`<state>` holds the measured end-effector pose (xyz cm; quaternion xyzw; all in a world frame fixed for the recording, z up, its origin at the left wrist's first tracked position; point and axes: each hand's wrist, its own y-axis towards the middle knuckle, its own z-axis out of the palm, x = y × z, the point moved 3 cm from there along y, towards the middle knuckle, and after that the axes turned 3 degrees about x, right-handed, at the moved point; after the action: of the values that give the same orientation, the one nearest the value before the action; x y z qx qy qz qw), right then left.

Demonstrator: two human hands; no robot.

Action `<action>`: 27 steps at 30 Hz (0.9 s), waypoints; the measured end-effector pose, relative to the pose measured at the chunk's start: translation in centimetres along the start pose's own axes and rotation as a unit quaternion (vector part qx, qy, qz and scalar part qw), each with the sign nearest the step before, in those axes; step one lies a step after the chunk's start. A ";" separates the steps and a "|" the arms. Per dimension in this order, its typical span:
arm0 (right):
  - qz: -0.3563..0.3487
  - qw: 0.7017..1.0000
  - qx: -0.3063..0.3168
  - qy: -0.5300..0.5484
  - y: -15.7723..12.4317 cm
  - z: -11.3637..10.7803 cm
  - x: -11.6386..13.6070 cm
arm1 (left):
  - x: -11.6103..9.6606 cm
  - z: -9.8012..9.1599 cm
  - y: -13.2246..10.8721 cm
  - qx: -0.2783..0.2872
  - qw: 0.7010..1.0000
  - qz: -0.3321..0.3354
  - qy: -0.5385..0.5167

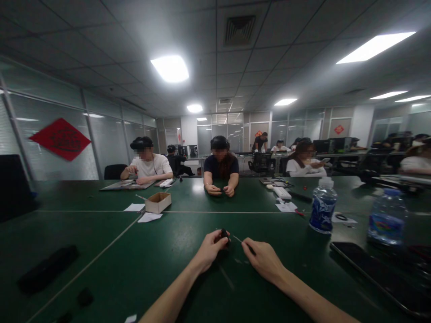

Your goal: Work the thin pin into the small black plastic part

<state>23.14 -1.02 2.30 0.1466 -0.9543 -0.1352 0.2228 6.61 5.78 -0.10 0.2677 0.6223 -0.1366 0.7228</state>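
Observation:
My left hand (211,249) is closed on a small black part (225,235), pinched between thumb and fingers just above the green table. Its exact kind is too small to make out. To the right, my right hand (264,258) is closed round a thin tool with a slim metal shaft (237,238), like a small screwdriver; its handle is mostly hidden in the fingers. The shaft's tip points left toward the black part, with a small gap between them.
On the green table (141,269) stand two water bottles, one with a white cap (323,206) and one with a blue cap (387,217). A phone (377,273) lies at right. A small open box (158,202) sits ahead left. A dark case (49,268) lies at left. Co-workers sit opposite.

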 end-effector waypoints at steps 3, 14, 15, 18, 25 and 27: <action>0.033 0.999 -0.031 0.005 0.1 -0.1 -0.5 | -0.1 0.2 -0.1 0.023 1.000 -0.008 0.018; -0.030 0.999 0.027 -0.023 -0.3 0.1 0.2 | 1.1 -0.6 0.4 -0.040 0.997 -0.019 -0.066; -0.031 0.999 0.030 -0.026 -0.3 0.1 0.2 | 1.1 -0.6 0.4 -0.040 0.997 -0.017 -0.067; -0.036 0.998 0.031 -0.040 -0.3 0.0 0.3 | 1.2 -0.7 0.4 -0.041 0.997 -0.017 -0.067; -0.039 0.997 0.023 -0.064 -0.2 0.2 0.3 | 0.9 -0.5 0.3 -0.041 0.997 -0.019 -0.068; -0.041 0.997 0.024 -0.056 -0.2 0.3 0.2 | 0.7 -0.4 0.1 -0.036 0.997 -0.017 -0.067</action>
<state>22.89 -1.23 2.02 0.1831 -0.9614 -0.1292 0.1596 6.48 6.19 -0.76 0.2212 0.5812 -0.1447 0.7696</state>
